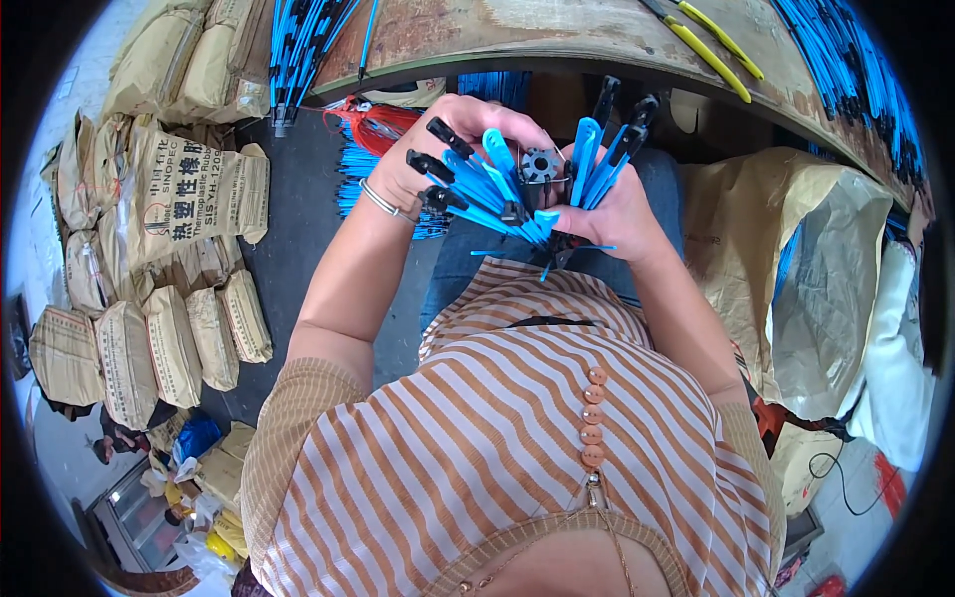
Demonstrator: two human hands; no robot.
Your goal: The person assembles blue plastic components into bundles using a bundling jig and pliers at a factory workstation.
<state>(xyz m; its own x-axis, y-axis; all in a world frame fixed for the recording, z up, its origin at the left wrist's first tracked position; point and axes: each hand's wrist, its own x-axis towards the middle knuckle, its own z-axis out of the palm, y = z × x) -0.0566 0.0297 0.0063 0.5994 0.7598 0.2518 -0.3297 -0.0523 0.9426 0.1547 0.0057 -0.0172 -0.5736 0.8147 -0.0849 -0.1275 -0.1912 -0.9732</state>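
Over my lap, both hands close around a fan of blue strips (477,179) with black end pieces, which look like umbrella ribs. A grey notched hub (540,165) sits in the middle, between the two groups of strips. My left hand (468,124) wraps round the far and left side of the fan, and its thumb side reaches the hub. My right hand (625,214) grips the right-hand group, its fingers near the point where the strips gather. Thin blue ends stick out below, toward my striped top. A thin wire runs past the hub.
A wooden table edge (557,40) curves ahead, bearing yellow-handled pliers (711,50) and bundles of blue ribs (846,80). Stacked brown sacks (179,328) stand at the left. An open paper sack (736,269) with a plastic liner is at the right. Red strands (383,126) hang near my left hand.
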